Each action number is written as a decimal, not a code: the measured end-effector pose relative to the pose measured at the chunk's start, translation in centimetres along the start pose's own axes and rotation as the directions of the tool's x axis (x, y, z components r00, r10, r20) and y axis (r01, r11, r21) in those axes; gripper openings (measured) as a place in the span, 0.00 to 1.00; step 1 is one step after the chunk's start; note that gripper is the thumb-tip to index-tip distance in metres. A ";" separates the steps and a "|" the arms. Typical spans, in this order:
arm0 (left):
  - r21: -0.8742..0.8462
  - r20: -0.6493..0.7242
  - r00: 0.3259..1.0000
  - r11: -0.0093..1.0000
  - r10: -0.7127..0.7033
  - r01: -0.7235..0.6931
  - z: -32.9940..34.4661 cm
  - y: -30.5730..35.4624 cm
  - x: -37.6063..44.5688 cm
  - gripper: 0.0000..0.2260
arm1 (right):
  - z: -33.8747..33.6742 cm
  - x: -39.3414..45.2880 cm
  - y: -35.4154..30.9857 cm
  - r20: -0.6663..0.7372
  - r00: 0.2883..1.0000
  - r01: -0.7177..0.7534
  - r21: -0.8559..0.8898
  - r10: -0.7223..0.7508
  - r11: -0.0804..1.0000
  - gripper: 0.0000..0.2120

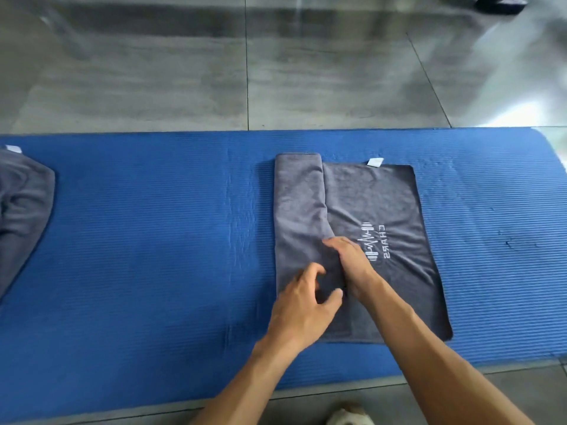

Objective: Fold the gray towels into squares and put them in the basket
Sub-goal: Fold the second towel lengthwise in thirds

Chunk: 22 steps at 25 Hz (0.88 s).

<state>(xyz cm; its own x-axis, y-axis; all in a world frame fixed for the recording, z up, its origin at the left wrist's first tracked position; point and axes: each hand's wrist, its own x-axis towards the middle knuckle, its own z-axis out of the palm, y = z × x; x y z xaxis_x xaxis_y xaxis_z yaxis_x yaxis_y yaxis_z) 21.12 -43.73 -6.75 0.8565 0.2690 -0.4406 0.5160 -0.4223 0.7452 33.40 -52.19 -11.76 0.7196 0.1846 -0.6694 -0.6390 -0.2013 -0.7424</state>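
Forearms reach in from the near edge, crossing the front of the blue mat (138,240) toward the towel (383,204). Left hand (302,305) hovers low over the towel's near left part, fingers loosely curled and spread, thumb apart from them; whether the fingertips pinch any cloth cannot be told. Right hand (352,265) lies just beyond it, palm down, fingers straight and together, pressing on the inner edge of the folded flap (299,204); it grips nothing. The two hands are near each other, almost touching. The towel lies flat on the mat right of centre, its near edge close to the mat's front border and its far edge short of the mat's back border. Its left part is folded over as a long strip running near to far, the strip's far end sticking out slightly past the towel's far edge. The cloth is dark gray, with a white dumbbell logo (372,242) and lettering just right of the right hand, and a small white tag (375,162) at the far edge. Bare mat spreads wide to the left and, less so, to the right of the towel. At the mat's far left another gray towel (21,207) lies rumpled, partly out of view, well apart from the first. Beyond the mat is gray tiled floor (184,72).
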 end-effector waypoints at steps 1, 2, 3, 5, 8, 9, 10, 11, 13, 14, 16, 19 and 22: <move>-0.011 -0.048 0.998 0.999 -0.043 0.043 0.2 -0.8 0.0 0.15 | -0.8 -0.5 0.9 0.011 0.999 -0.033 0.023 0.033 0.999 0.06; 0.004 -0.114 0.990 0.996 -0.089 0.090 0.3 -1.9 0.1 0.15 | -1.5 -1.4 1.7 0.040 0.996 -0.084 0.059 0.081 0.995 0.06; 0.027 -0.167 0.977 0.990 -0.133 0.139 0.3 -3.0 0.0 0.14 | -2.0 -2.4 2.4 0.083 0.987 -0.142 0.083 0.135 0.986 0.08; 0.006 -0.189 0.952 0.969 -0.242 0.248 0.2 -4.9 -0.1 0.16 | -2.6 -4.5 3.5 0.165 0.960 -0.242 0.075 0.227 0.967 0.10; -0.187 -0.146 0.901 0.906 -0.409 0.381 -0.1 -5.8 -0.1 0.17 | -2.3 -6.6 4.8 0.223 0.931 -0.314 0.087 0.289 0.945 0.11; -0.253 -0.120 0.888 0.878 -0.445 0.406 -0.2 -5.9 0.0 0.15 | -2.0 -7.1 5.2 0.254 0.921 -0.333 0.116 0.296 0.936 0.12; -0.316 -0.085 0.874 0.844 -0.479 0.432 -0.3 -5.8 0.0 0.13 | -1.7 -7.4 5.6 0.298 0.908 -0.352 0.160 0.295 0.922 0.14; -0.384 -0.048 0.860 0.805 -0.507 0.453 -0.4 -6.0 0.0 0.12 | -1.3 -7.7 5.8 0.342 0.895 -0.372 0.212 0.288 0.904 0.16; -0.501 0.018 0.841 0.724 -0.540 0.475 -0.6 -6.5 -0.1 0.14 | -0.6 -8.1 6.3 0.407 0.869 -0.418 0.299 0.281 0.858 0.19; -0.552 0.059 0.831 0.675 -0.554 0.489 -0.8 -6.5 -0.4 0.17 | -0.3 -8.1 6.5 0.422 0.864 -0.425 0.317 0.276 0.848 0.20; -0.609 0.103 0.831 0.625 -0.547 0.488 -0.6 -7.5 -0.4 0.23 | 0.1 -8.2 6.8 0.417 0.870 -0.407 0.305 0.263 0.861 0.20; -0.540 0.171 0.853 0.677 -0.493 0.500 -0.5 -8.0 -0.7 0.14 | -0.1 -8.3 7.1 0.278 0.924 -0.320 0.188 0.262 0.928 0.11; -0.487 0.134 0.864 0.727 -0.485 0.484 -0.2 -8.4 -1.0 0.08 | -0.9 -8.5 7.6 0.128 0.959 -0.251 -0.038 0.254 0.967 0.08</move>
<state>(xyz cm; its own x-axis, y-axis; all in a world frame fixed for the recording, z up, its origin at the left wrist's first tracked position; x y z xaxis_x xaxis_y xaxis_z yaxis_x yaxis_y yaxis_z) 15.94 -40.27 -12.51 0.4914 0.3214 -0.8095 0.7827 0.2447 0.5722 22.68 -56.14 -11.68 0.4928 0.2490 -0.8338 -0.7885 -0.2775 -0.5489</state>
